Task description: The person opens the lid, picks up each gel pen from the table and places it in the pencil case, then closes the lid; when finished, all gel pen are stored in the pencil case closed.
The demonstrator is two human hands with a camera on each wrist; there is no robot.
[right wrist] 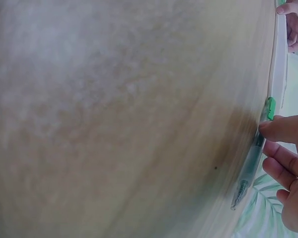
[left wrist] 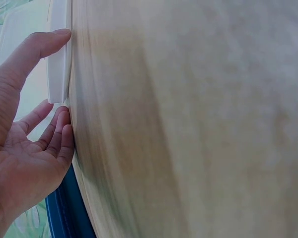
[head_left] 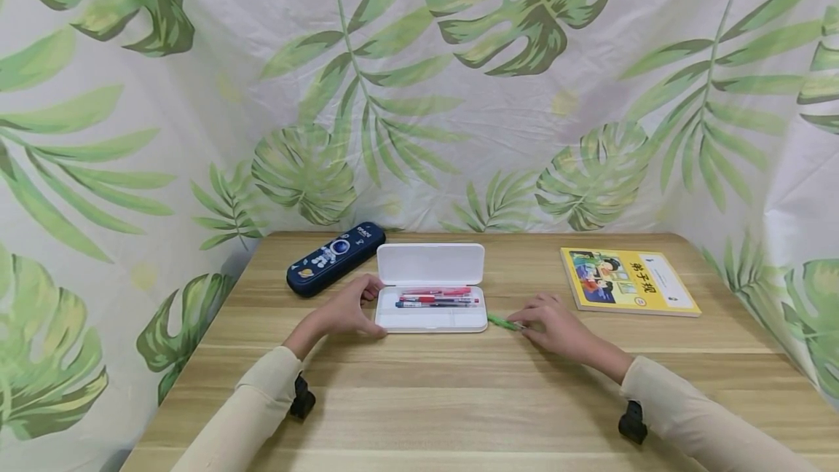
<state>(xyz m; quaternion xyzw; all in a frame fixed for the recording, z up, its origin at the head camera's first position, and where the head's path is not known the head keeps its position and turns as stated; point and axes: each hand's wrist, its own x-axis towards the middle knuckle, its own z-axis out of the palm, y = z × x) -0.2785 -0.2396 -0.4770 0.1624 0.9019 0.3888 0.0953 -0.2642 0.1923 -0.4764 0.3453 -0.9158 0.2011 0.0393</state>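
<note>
An open white pencil case (head_left: 413, 320) lies on the table with its lid (head_left: 430, 263) raised at the back. Several pens (head_left: 435, 299), with red, pink and dark ends, rest inside it. My left hand (head_left: 344, 306) grips the case's left end, the thumb on the front edge (left wrist: 59, 32) and the fingers at the end and back corner. To the right of the case, my right hand (head_left: 553, 324) pinches a green pen (head_left: 501, 322) between thumb and fingers. In the right wrist view, the clear-barrelled pen (right wrist: 249, 163) lies low along the tabletop, its green end towards the case.
A dark blue astronaut pencil case (head_left: 336, 259) lies behind my left hand. At the right back is a yellow book (head_left: 625, 280). The wooden table (head_left: 459, 399) ends at a leaf-patterned cloth (head_left: 406, 93).
</note>
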